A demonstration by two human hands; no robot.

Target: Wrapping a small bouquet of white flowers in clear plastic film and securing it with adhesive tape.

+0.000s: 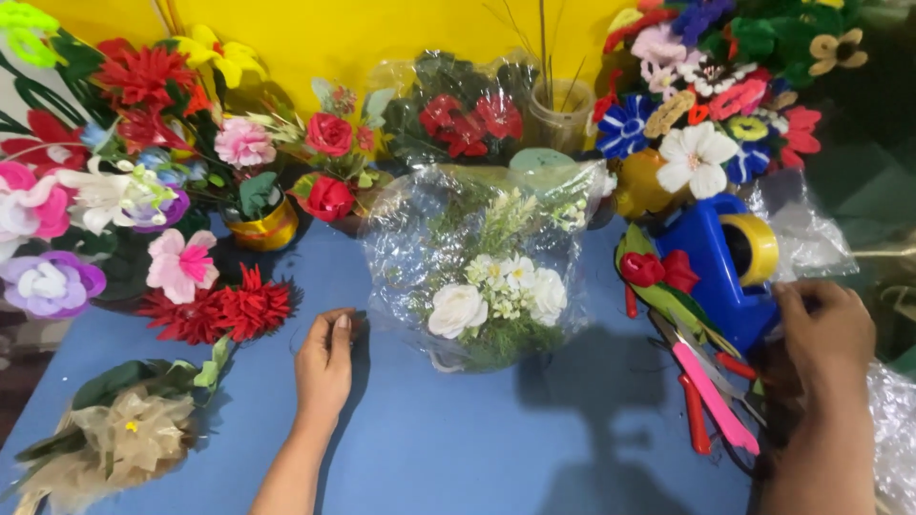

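Note:
A white-flower bouquet (496, 286) wrapped in clear plastic lies in the middle of the blue table (458, 439). My left hand (324, 362) rests flat on the table just left of the bouquet, fingers together, holding nothing. My right hand (825, 334) is at the right edge, its fingers touching the blue tape dispenser (716, 267), which carries a yellow tape roll (754, 248). Whether that hand grips the dispenser is unclear. Pink-handled scissors (716, 391) and a red-handled tool (695, 410) lie just left of my right hand.
Artificial flowers crowd the left side: red ones (224, 310), pink and purple ones (48, 281), a beige bouquet (124, 434) at the front left. A wrapped red bouquet (463, 119), a jar (558, 119) and a colourful flower bunch (711, 105) stand at the back against a yellow wall.

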